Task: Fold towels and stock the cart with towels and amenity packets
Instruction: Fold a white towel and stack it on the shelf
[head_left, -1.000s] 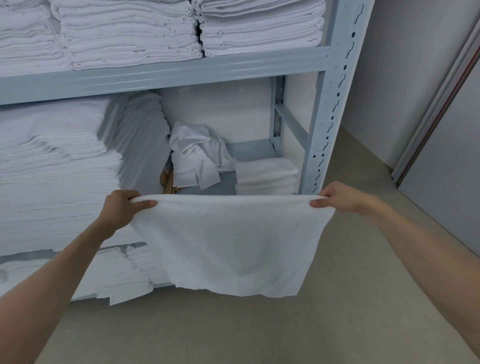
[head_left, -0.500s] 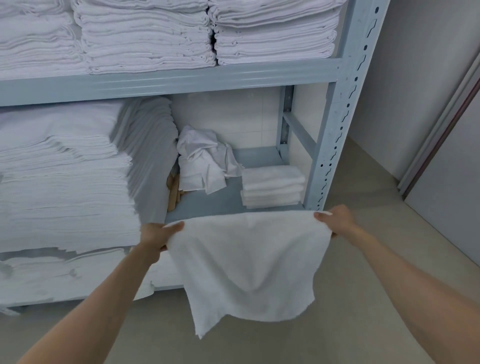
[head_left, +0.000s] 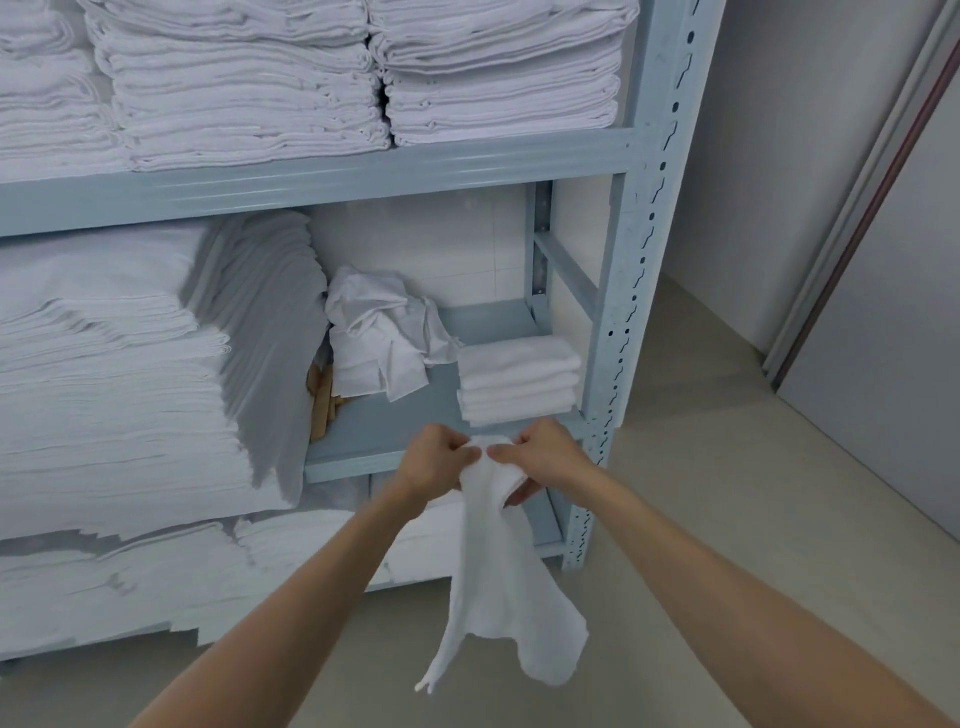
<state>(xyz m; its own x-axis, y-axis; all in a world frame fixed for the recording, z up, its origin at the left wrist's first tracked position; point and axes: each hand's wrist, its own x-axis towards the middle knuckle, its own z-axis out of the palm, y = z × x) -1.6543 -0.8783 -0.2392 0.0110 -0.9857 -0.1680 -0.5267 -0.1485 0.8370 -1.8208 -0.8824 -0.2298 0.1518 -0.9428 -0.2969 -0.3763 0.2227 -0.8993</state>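
White towel (head_left: 501, 587) hanging below both hands, left hand (head_left: 435, 461) and right hand (head_left: 540, 457) pinching its gathered top edge together

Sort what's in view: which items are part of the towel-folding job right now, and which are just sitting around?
In the job:
- left hand and right hand, both pinching the towel's top edge together
- white towel, hanging below them
- small folded stack, on the shelf just behind the hands

Lying about:
- crumpled cloth
- wooden pieces
- large linen stacks
- shelf upright
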